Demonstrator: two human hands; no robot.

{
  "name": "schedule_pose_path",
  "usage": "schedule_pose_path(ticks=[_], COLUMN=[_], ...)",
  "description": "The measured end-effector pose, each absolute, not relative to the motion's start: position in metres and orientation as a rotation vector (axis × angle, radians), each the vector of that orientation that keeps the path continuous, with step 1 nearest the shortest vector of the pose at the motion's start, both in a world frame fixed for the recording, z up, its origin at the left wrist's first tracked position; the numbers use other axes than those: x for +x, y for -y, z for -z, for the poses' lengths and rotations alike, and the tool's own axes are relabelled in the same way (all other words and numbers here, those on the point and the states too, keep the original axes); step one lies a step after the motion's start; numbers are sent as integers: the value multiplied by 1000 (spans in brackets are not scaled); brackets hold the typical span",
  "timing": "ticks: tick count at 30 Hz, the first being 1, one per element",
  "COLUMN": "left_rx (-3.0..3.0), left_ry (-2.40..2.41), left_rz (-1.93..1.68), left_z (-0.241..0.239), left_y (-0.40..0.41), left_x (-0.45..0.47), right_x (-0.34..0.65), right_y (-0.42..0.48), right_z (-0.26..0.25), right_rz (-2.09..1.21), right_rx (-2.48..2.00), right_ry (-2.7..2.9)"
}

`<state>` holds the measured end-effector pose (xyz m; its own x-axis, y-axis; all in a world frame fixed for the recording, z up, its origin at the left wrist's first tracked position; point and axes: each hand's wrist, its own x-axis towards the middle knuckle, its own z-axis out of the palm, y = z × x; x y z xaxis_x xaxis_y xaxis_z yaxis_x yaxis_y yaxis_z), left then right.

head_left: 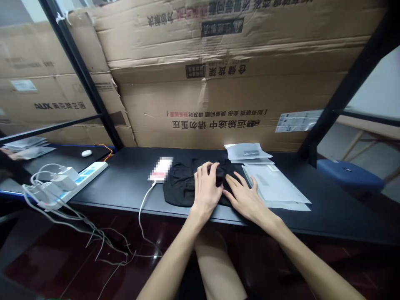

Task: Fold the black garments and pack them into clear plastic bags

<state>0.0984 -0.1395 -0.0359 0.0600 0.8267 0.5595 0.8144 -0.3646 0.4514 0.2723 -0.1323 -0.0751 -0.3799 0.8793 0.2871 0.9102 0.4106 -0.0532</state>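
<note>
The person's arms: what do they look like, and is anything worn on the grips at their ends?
The left arm and right arm are bare, with no sleeves, cables or markings. Each grip is an ungloved, five-fingered hand, the left hand and the right hand, with no ring or watch in view.

Even, fairly bright indoor light seems to fall from above, leaving only soft shadows beneath the hands [206, 191] and a small white glare on the glossy floor [158, 243]. The wide lens bows the black metal uprights [79, 71] and stretches the surface [125, 187] toward the frame's edges, while a pixelated patch [160, 169] hides one bright object; the rest stays reasonably sharp.
</note>
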Motion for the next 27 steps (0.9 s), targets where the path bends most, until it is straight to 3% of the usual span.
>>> schedule_pose_path(ticks=[6, 14, 23, 27], left_rx=[2390, 2336, 2375, 2358], left_ry=[-1691, -1868, -1649, -1634], left_rz=[-1075, -1118, -701, -656], left_z=[44, 42, 53, 49], left_y=[138, 122, 128, 133], left_x=[82, 94, 86, 84], right_x=[305, 343, 354, 361], right_y=[138, 131, 114, 108], right_z=[72, 55, 43, 40], right_rz=[286, 531, 135, 112], right_rx=[-1572, -2020, -2118, -2091], right_ry=[2335, 2035, 1995, 1967])
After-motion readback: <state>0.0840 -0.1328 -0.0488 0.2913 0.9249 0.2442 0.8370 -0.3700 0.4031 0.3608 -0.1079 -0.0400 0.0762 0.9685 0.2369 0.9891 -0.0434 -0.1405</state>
